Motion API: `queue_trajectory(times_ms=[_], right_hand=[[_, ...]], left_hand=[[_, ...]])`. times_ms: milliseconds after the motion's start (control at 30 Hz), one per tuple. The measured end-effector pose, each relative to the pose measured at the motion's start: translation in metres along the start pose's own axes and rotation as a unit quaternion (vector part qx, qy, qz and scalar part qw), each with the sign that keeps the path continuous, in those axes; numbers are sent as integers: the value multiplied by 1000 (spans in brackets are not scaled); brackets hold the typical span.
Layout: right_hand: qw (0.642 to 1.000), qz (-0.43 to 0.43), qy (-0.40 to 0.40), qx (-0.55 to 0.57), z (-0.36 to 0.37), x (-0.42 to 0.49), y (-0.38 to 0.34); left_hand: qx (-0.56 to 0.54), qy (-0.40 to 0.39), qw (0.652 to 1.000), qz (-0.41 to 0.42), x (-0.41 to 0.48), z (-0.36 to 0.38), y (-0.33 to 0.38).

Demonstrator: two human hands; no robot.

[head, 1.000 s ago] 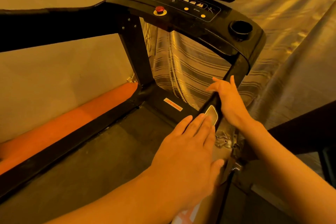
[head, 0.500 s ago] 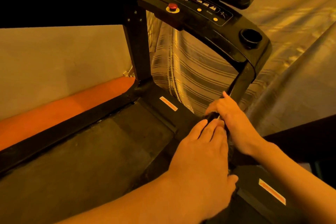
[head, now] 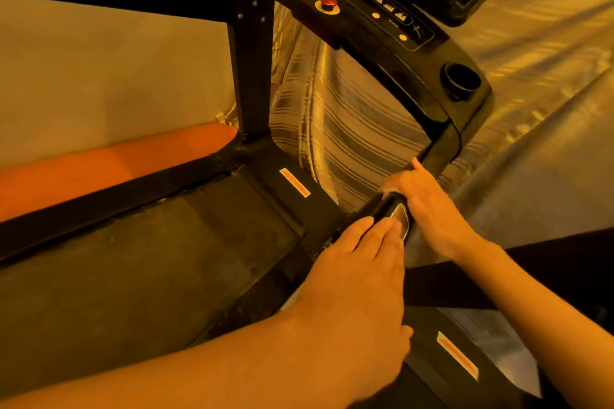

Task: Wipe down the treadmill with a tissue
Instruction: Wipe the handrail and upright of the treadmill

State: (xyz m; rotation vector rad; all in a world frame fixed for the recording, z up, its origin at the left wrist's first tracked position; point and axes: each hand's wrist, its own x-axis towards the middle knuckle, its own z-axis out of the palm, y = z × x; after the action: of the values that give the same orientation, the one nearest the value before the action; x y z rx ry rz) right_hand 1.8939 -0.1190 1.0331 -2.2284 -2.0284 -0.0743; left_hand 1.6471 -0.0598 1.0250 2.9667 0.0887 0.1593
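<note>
Dim amber cast, deep black shadows, soft focus, wide-angle edge bending.

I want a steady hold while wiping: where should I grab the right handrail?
Grab the handrail on its rounded black stretch just above the metal plate, wrapping from the outer side as the right hand does; the bar is narrow there.

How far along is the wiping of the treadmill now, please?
Done: nothing shows as surely wiped. In hand: the right hand wraps the right handrail, with a pale scrap at its fingers, probably the tissue; the left hand rests flat on the same rail. Left: the belt looks smudged, and the console has no hand on it.
</note>
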Motion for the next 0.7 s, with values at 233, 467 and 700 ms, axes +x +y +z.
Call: queue_trajectory(times_ms=[233, 467, 700], right_hand=[[998, 16, 64, 26, 14, -13, -36], [986, 121, 109, 47, 26, -6, 21], [960, 91, 227, 140, 68, -46, -62]], left_hand=[[6, -5, 1000, -3, 0, -2, 0], [26, -43, 999, -4, -1, -7, 1], [49, -51, 997, -19, 0, -8, 6]])
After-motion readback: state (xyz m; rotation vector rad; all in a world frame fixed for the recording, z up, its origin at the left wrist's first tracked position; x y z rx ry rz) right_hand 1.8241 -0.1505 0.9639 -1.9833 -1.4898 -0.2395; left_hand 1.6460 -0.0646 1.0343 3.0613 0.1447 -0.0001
